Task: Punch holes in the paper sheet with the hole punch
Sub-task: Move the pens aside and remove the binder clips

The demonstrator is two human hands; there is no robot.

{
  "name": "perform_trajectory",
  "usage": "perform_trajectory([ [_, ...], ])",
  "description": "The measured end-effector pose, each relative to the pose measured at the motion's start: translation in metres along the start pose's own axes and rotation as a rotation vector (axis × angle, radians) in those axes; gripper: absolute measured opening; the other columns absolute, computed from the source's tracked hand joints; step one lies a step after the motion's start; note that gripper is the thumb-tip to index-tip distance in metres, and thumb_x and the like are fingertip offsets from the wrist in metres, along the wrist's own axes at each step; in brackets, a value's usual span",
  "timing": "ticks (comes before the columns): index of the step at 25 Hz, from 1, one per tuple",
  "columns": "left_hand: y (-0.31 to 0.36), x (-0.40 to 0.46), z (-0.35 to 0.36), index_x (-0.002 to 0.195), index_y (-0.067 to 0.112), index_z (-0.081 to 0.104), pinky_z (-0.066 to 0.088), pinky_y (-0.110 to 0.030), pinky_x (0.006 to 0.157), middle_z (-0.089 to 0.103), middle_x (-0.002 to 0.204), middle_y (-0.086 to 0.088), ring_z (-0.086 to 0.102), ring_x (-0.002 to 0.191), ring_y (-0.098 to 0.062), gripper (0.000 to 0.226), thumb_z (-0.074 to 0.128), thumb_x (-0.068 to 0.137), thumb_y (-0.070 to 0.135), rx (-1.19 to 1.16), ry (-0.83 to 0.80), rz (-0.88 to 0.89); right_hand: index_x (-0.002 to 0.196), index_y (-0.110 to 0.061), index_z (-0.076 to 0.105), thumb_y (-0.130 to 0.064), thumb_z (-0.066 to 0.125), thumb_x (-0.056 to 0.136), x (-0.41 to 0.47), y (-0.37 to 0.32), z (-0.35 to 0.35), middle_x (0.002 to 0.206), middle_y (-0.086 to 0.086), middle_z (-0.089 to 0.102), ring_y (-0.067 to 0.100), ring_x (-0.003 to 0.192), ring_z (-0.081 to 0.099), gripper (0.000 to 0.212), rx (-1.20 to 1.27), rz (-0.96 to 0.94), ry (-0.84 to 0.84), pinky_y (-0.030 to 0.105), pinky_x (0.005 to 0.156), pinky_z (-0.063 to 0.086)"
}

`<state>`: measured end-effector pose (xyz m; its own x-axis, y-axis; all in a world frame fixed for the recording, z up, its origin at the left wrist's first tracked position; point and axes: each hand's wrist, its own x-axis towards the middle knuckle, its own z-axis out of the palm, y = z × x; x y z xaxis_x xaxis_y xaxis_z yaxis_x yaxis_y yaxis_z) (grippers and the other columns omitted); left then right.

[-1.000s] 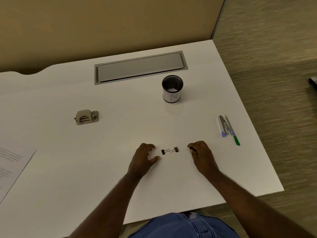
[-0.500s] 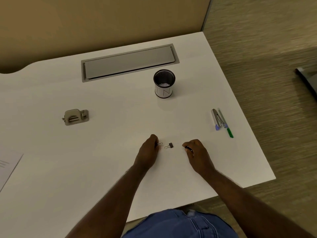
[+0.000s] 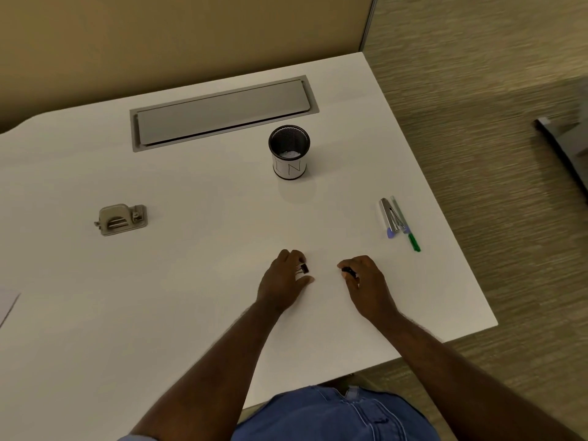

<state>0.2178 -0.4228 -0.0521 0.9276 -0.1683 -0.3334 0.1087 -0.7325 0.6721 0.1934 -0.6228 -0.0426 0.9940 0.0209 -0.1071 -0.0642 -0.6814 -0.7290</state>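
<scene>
A grey hole punch point(image 3: 121, 219) sits on the white desk point(image 3: 191, 297) at the left, well away from both hands. Only a corner of the paper sheet point(image 3: 7, 304) shows at the left edge of the view. My left hand point(image 3: 283, 279) rests near the desk's middle, its fingers pinching a small black binder clip point(image 3: 304, 268). My right hand point(image 3: 366, 281) lies a little to the right, fingers curled around another small black binder clip point(image 3: 349, 272).
A black mesh cup point(image 3: 289, 151) with a white label stands behind the hands. Several pens point(image 3: 399, 222) lie near the right edge. A grey cable hatch point(image 3: 222, 111) is set into the desk's back. Carpeted floor lies to the right.
My left hand has closed on the binder clips that lay between the hands and picked one up. The view has shifted right, so less of the paper shows.
</scene>
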Motion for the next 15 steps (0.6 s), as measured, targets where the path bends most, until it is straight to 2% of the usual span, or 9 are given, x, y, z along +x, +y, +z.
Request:
perform_trajectory([
  [4, 0.000, 0.001, 0.003, 0.094, 0.020, 0.052, 0.040, -0.030, 0.064, 0.048, 0.099, 0.005, 0.053, 0.080, -0.017, 0.016, 0.063, 0.086, 0.027, 0.040, 0.052, -0.008, 0.110, -0.007, 0.063, -0.004, 0.056, 0.090, 0.006, 0.002, -0.011, 0.104, 0.008, 0.061, 0.009, 0.091, 0.057, 0.022, 0.025, 0.043, 0.068, 0.021, 0.083, 0.049],
  [7, 0.008, 0.006, 0.005, 0.095, 0.020, 0.052, 0.038, -0.025, 0.068, 0.051, 0.096, 0.008, 0.051, 0.081, -0.012, 0.013, 0.062, 0.087, 0.022, -0.062, 0.102, -0.008, 0.116, -0.008, 0.058, -0.004, 0.059, 0.088, 0.023, 0.009, -0.036, 0.101, 0.001, 0.059, 0.009, 0.092, 0.057, 0.028, 0.052, 0.123, 0.282, 0.019, 0.079, 0.048],
  [9, 0.020, 0.011, 0.005, 0.094, 0.019, 0.053, 0.038, -0.014, 0.067, 0.057, 0.091, 0.007, 0.051, 0.077, -0.004, 0.011, 0.062, 0.088, 0.019, -0.176, 0.127, 0.010, 0.111, -0.008, 0.059, -0.002, 0.059, 0.085, 0.042, 0.020, -0.059, 0.099, 0.002, 0.062, 0.016, 0.092, 0.060, 0.026, 0.033, 0.199, 0.403, 0.023, 0.078, 0.048],
  [11, 0.038, 0.016, 0.004, 0.094, 0.021, 0.054, 0.037, -0.006, 0.061, 0.061, 0.087, 0.008, 0.051, 0.068, 0.004, 0.009, 0.062, 0.089, 0.019, -0.320, 0.094, -0.031, 0.107, -0.006, 0.059, 0.000, 0.058, 0.084, 0.063, 0.036, -0.082, 0.100, 0.009, 0.067, 0.024, 0.094, 0.062, 0.024, 0.012, 0.298, 0.431, 0.030, 0.081, 0.050],
  [15, 0.062, 0.019, 0.005, 0.094, 0.029, 0.055, 0.040, -0.010, 0.061, 0.062, 0.089, 0.011, 0.049, 0.067, 0.001, 0.008, 0.060, 0.091, 0.023, -0.470, -0.035, -0.108, 0.102, -0.002, 0.061, -0.003, 0.058, 0.084, 0.100, 0.060, -0.107, 0.097, 0.015, 0.069, 0.030, 0.092, 0.064, 0.018, -0.066, 0.367, 0.376, 0.039, 0.083, 0.051],
])
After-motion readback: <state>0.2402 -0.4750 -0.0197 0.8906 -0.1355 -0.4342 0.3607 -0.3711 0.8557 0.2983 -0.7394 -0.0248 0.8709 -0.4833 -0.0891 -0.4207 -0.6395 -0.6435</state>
